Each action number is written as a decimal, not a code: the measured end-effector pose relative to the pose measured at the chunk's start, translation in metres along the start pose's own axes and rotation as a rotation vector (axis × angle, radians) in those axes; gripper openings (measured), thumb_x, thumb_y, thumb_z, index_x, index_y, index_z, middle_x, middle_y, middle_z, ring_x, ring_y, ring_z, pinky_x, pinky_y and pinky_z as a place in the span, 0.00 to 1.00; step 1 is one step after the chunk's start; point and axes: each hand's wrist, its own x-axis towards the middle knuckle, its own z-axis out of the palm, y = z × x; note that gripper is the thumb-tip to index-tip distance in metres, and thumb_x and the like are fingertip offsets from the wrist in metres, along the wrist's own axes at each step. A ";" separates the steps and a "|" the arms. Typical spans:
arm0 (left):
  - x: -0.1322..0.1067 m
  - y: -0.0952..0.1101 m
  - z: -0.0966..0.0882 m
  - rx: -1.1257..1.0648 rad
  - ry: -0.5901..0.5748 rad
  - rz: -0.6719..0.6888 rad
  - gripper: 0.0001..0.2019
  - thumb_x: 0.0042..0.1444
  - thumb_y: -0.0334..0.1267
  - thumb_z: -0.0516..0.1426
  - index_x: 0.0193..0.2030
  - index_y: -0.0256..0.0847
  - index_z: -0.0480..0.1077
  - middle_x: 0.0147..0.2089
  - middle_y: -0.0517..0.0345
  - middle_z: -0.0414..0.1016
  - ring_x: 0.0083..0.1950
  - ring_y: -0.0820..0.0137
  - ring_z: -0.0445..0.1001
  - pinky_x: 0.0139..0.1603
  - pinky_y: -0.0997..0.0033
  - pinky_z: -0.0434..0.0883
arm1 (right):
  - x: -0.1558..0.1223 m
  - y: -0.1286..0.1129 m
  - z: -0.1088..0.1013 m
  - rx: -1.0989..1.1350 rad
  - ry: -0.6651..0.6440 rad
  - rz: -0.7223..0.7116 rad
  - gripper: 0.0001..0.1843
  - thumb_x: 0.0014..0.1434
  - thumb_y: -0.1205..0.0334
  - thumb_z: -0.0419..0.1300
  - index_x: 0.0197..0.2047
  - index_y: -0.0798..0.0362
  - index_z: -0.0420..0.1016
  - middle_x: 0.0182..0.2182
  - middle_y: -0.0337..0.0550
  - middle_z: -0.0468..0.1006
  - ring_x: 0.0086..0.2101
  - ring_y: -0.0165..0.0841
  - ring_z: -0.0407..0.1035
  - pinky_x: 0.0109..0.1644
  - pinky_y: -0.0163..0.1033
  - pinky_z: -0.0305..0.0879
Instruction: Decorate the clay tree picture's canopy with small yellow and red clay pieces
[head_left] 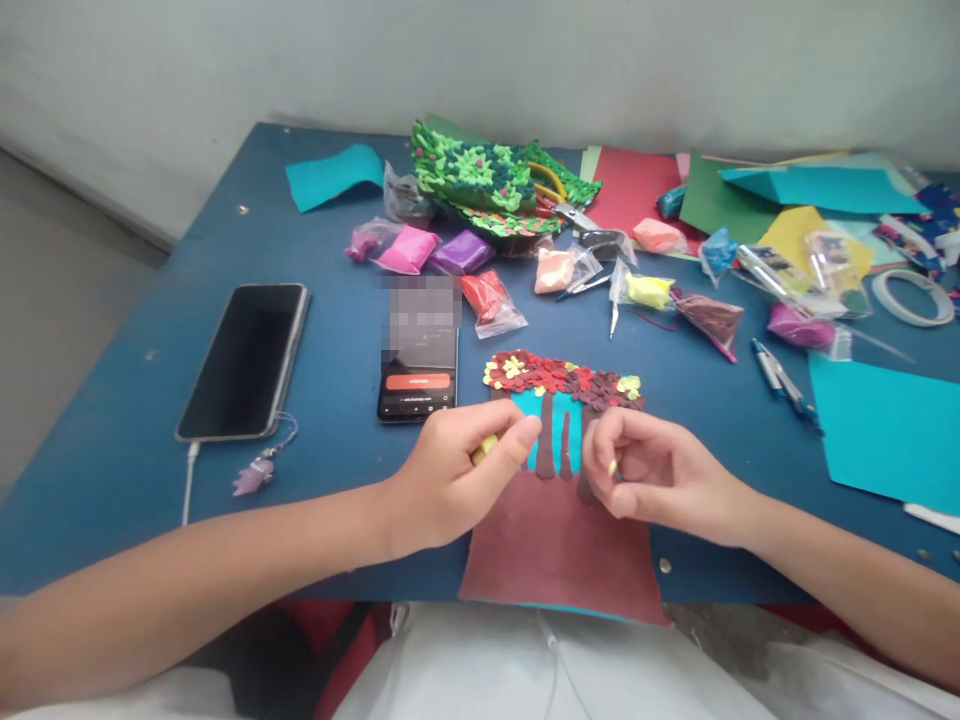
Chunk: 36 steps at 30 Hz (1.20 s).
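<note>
The lump [485, 449] is yellow, the picture [564, 540] brown, red, turquoise.

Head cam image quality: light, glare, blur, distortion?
Head view throughout: light soft, even; small glints on the red packet; pixelated block over the upper screen of the lit phone; yellow piece in the right hand soft, little detail; wide-angle stretch toward the edges.

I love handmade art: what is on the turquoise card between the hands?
Red, maroon and yellow petals along the top, brown strips beneath, and a broad brown layer lowest. The left hand and right hand cover parts of the card; what lies there is hidden.
</note>
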 end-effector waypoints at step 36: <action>0.000 -0.007 0.005 0.093 -0.062 0.148 0.18 0.61 0.30 0.47 0.19 0.38 0.52 0.20 0.67 0.47 0.21 0.79 0.50 0.23 0.78 0.53 | 0.005 -0.003 -0.010 0.722 -0.073 0.156 0.08 0.60 0.67 0.53 0.28 0.57 0.66 0.23 0.35 0.58 0.20 0.22 0.52 0.26 0.31 0.49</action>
